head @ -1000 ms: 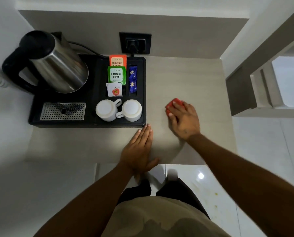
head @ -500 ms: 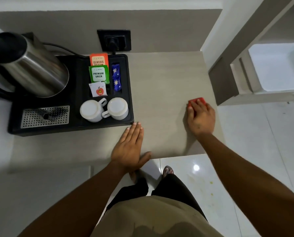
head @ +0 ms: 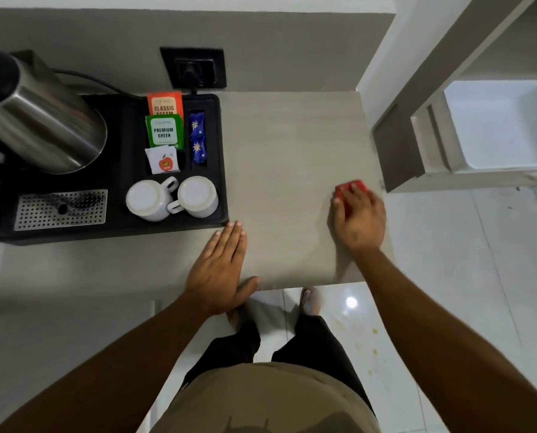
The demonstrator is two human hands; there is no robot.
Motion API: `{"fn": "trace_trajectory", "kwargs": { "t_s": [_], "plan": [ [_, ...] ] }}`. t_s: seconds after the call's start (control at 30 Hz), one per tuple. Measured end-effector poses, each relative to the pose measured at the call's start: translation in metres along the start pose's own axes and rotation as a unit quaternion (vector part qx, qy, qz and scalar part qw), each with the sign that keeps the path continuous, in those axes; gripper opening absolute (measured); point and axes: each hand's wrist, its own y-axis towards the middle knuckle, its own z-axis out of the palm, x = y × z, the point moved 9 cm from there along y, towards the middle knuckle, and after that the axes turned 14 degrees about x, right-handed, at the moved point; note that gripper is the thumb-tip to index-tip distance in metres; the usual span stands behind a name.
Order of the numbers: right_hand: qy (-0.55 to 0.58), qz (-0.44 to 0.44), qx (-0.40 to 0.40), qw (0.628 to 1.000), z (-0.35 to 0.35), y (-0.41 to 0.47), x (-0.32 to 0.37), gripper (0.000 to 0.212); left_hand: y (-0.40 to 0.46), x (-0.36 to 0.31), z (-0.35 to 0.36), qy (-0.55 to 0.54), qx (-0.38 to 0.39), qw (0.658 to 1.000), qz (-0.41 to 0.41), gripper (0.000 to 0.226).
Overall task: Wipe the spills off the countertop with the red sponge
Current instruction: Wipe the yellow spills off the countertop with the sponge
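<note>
Left hand [head: 218, 271] lies flat, fingers together; right hand [head: 359, 218] presses down, fingers curled.

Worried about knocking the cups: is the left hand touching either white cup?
No, the left hand lies flat on the countertop outside the black tray, apart from both white cups.

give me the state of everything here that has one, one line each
red sponge: pressed flat on the countertop under the right hand, near the right edge
left hand: open, palm down on the countertop
two white cups: upside down on the black tray
kettle: on the tray
wall socket: plug in
tea sachets: sealed, in their tray compartment
</note>
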Motion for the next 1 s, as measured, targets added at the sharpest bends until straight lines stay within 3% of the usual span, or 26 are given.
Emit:
{"fn": "trace_trajectory", "kwargs": {
  "t_s": [0.13, 0.23, 0.3, 0.37, 0.5, 0.67, 0.73, 0.87, 0.93, 1.0],
  "plan": [
    [0.002, -0.045, 0.033, 0.998, 0.009, 0.062, 0.064, 0.039, 0.004, -0.003, -0.001, -0.017, 0.01, 1.0, -0.01, 0.095],
    [-0.048, -0.185, 0.089, 0.977, 0.039, 0.034, 0.117, 0.038, 0.006, -0.005, -0.003, -0.037, -0.011, 0.999, -0.032, 0.092],
    [-0.077, -0.288, 0.115, 0.948, 0.051, -0.002, 0.115, 0.038, 0.009, -0.007, -0.005, -0.041, -0.024, 0.998, -0.043, 0.093],
    [-0.076, -0.33, 0.131, 0.932, 0.048, -0.015, 0.086, 0.037, 0.011, -0.008, -0.004, -0.049, -0.033, 0.997, -0.045, 0.093],
    [-0.059, -0.277, 0.091, 0.955, 0.006, 0.051, 0.033, 0.036, 0.014, -0.007, -0.004, -0.043, -0.021, 0.997, -0.053, 0.096],
    [-0.013, -0.091, 0.057, 0.994, -0.005, 0.161, 0.061, 0.05, 0.013, -0.008, -0.005, -0.05, -0.033, 0.996, -0.058, 0.094],
    [-0.017, -0.1, 0.068, 0.993, 0.006, 0.162, 0.093, 0.047, 0.013, -0.007, -0.004, -0.053, -0.034, 0.996, -0.058, 0.094],
    [-0.058, -0.225, 0.118, 0.966, 0.038, 0.097, 0.14, 0.043, 0.011, -0.007, 0.0, -0.054, -0.03, 0.997, -0.052, 0.095],
    [-0.104, -0.274, 0.135, 0.947, 0.051, 0.045, 0.135, 0.047, 0.012, -0.008, -0.001, -0.05, -0.024, 0.997, -0.051, 0.095],
    [-0.126, -0.26, 0.13, 0.949, 0.054, 0.01, 0.103, 0.047, 0.011, -0.007, -0.002, -0.049, -0.022, 0.997, -0.056, 0.094]
  ]
}}
